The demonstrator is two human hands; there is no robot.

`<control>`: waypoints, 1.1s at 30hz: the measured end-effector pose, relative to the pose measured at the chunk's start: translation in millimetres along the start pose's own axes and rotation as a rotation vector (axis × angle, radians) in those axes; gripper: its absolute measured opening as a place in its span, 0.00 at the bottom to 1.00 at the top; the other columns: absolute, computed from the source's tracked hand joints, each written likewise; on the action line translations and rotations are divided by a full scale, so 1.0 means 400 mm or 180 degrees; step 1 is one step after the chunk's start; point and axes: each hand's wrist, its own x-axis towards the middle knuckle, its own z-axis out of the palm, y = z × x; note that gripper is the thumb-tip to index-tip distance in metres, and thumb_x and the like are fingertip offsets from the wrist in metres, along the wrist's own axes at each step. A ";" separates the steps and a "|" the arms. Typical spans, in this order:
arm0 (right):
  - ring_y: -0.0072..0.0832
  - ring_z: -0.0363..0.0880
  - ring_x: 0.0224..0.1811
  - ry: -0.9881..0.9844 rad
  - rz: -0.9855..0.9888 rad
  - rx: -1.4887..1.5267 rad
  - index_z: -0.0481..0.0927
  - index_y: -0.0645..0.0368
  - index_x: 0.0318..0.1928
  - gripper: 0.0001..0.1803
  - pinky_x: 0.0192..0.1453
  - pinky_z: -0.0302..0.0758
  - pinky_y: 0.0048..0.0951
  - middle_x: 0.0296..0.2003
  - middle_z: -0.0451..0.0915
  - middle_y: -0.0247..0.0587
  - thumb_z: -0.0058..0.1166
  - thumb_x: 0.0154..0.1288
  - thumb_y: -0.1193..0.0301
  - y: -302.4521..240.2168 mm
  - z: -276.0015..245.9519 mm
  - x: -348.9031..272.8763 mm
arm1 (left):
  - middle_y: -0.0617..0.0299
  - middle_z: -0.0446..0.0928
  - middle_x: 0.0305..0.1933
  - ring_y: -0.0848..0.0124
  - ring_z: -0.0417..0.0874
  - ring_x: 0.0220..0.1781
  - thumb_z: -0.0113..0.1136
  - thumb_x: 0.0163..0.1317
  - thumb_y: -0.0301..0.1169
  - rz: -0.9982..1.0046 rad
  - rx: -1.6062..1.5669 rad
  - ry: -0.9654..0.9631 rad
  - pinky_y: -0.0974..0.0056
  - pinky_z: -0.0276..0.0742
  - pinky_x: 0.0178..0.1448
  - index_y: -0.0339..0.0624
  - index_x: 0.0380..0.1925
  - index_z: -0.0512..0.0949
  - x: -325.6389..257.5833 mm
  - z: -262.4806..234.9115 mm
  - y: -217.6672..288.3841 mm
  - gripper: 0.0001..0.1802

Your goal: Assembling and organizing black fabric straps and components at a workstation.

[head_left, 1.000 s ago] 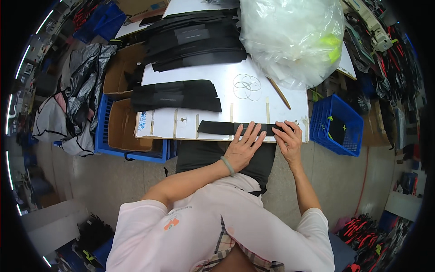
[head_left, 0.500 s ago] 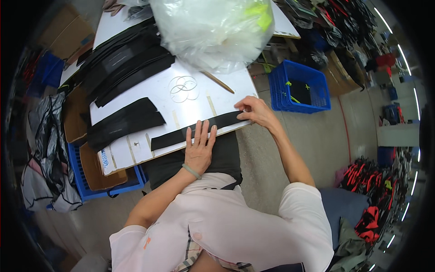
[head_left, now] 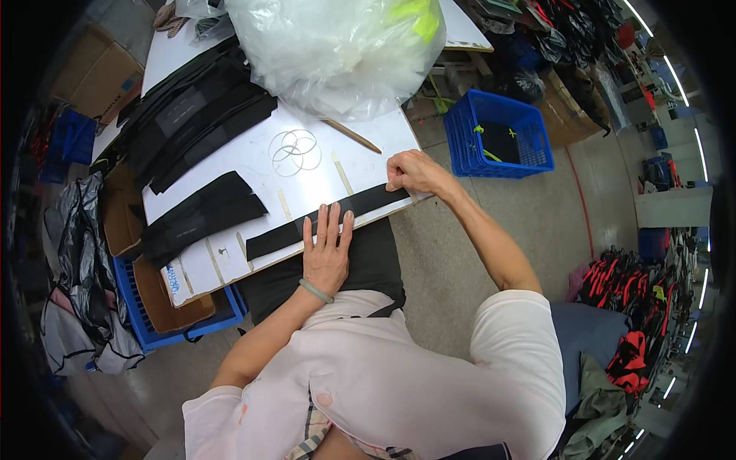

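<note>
A long, narrow black fabric strip (head_left: 282,238) lies along the near edge of the white table (head_left: 253,146). My left hand (head_left: 325,257), a pale bangle at its wrist, rests over the middle of the strip with the fingers stretched out. At the strip's right end is my right hand (head_left: 415,172), its fingers curled together by the upper edge; the fingertips hide whatever is between them. Beside the strip, to the left, lies a small stack of black fabric pieces (head_left: 201,208). Thin wire-like rings (head_left: 294,152) and a brown pointed stick (head_left: 354,136) lie beyond the hands.
A bulging clear plastic bag (head_left: 333,54) takes up the table's far side. Layered black fabric pieces (head_left: 188,115) are piled at the far left. Blue crates stand right (head_left: 498,162) and lower left (head_left: 153,333) of the table, the left one with a cardboard box (head_left: 180,299).
My right hand's thumb and fingers, apart before, have closed together at the strip's right end. My left hand stays flat on the strip. The whole view has shifted slightly.
</note>
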 end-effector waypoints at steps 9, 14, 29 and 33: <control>0.32 0.76 0.26 0.0013 -0.0073 0.0108 0.80 0.62 0.25 0.10 0.32 0.70 0.34 0.21 0.78 0.43 0.66 0.47 0.70 0.013 0.005 -0.004 | 0.46 0.56 0.74 0.49 0.53 0.77 0.52 0.55 0.21 -0.0015 -0.0055 -0.0039 0.43 0.44 0.76 0.39 0.70 0.59 -0.003 -0.003 -0.002 0.38; 0.32 0.77 0.26 -0.0004 -0.0005 0.0147 0.80 0.63 0.25 0.09 0.32 0.71 0.34 0.21 0.78 0.42 0.65 0.47 0.71 0.014 0.008 -0.003 | 0.46 0.56 0.74 0.49 0.53 0.77 0.52 0.55 0.21 -0.0014 -0.0056 0.0012 0.43 0.44 0.76 0.39 0.70 0.59 -0.007 0.003 -0.003 0.38; 0.25 0.72 0.20 0.0204 0.0144 0.0422 0.76 0.62 0.21 0.13 0.28 0.69 0.33 0.16 0.74 0.38 0.67 0.46 0.68 0.061 0.013 -0.006 | 0.43 0.65 0.67 0.50 0.65 0.70 0.51 0.55 0.26 -0.0040 -0.0432 0.0230 0.47 0.56 0.71 0.40 0.60 0.70 0.029 -0.034 -0.008 0.28; 0.21 0.70 0.22 0.0210 0.0155 0.0589 0.78 0.61 0.22 0.10 0.29 0.68 0.26 0.18 0.73 0.34 0.68 0.42 0.73 0.056 0.014 -0.035 | 0.50 0.72 0.53 0.54 0.72 0.57 0.55 0.51 0.25 0.0093 -0.0737 0.0555 0.52 0.64 0.61 0.47 0.49 0.76 0.053 -0.023 -0.038 0.22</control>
